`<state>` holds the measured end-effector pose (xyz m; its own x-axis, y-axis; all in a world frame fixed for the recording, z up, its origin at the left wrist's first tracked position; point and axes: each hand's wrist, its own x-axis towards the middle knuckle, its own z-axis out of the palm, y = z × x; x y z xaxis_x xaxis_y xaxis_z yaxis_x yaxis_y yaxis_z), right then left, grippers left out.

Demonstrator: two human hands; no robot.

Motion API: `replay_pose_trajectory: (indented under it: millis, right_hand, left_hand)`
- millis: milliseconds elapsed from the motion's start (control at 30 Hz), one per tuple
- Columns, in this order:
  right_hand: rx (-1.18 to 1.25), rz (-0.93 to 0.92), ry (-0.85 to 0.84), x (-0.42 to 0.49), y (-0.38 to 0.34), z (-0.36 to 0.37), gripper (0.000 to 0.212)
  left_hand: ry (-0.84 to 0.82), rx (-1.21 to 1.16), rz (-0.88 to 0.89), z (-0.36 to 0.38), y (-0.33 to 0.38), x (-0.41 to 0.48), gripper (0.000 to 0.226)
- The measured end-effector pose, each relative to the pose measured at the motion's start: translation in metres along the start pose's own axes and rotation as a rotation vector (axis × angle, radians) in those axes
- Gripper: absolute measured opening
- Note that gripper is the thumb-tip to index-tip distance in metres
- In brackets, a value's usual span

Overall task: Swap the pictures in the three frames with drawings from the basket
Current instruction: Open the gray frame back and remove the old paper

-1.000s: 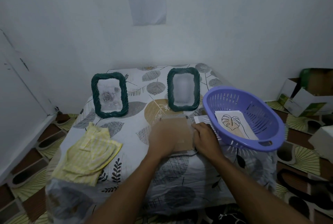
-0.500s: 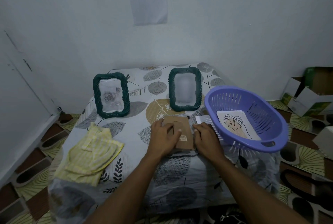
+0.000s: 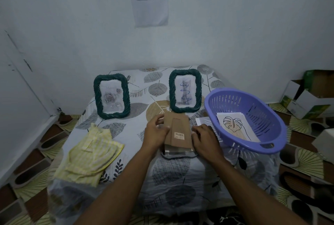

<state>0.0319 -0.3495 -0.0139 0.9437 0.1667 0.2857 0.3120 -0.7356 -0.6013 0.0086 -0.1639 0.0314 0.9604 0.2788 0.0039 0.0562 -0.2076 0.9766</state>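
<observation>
Since the earlier picture, the left hand (image 3: 156,130) was drawn off the brown back to its left edge, so more of the back and a small sticker were uncovered. The third frame (image 3: 178,134) was laid face down at the middle of the table (image 3: 180,185); a cardboard back with a stand flap was seen, and a dark woven rim below its near end. The left edge was held by curled fingers of the left hand, and the right edge by curled fingers of the right hand (image 3: 204,138).

Behind its far end the cat frame (image 3: 185,91) was stood upright, very near. At the right a white sheet (image 3: 203,120) was lying between it and the basket (image 3: 235,98), where a leaf drawing (image 3: 233,125) was kept. Free cloth was left on the left side, up to the yellow cloth (image 3: 90,152) and the rose frame (image 3: 111,96).

The long axis was directed from the person to the wall, with the sticker at the near end.
</observation>
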Motion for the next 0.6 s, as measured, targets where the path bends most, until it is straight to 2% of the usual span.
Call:
replay_pose_trajectory:
  millis: [133, 367, 500, 600]
  right_hand:
    - [0.042, -0.020, 0.007, -0.004, -0.002, -0.001, 0.038]
    - [0.015, -0.059, -0.018, -0.003, -0.001, -0.001, 0.030]
    - [-0.030, -0.055, -0.009, -0.003, -0.001, 0.001, 0.031]
    - [-0.047, -0.039, -0.019, -0.003, -0.002, 0.000, 0.034]
  left_hand:
    - [0.047, -0.098, -0.064, -0.024, -0.010, 0.004, 0.045]
    - [0.162, -0.039, -0.093, -0.086, -0.031, 0.009, 0.040]
    - [0.220, 0.171, -0.041, -0.110, -0.042, 0.003, 0.029]
    - [0.275, 0.422, -0.009, -0.111, -0.045, 0.001, 0.031]
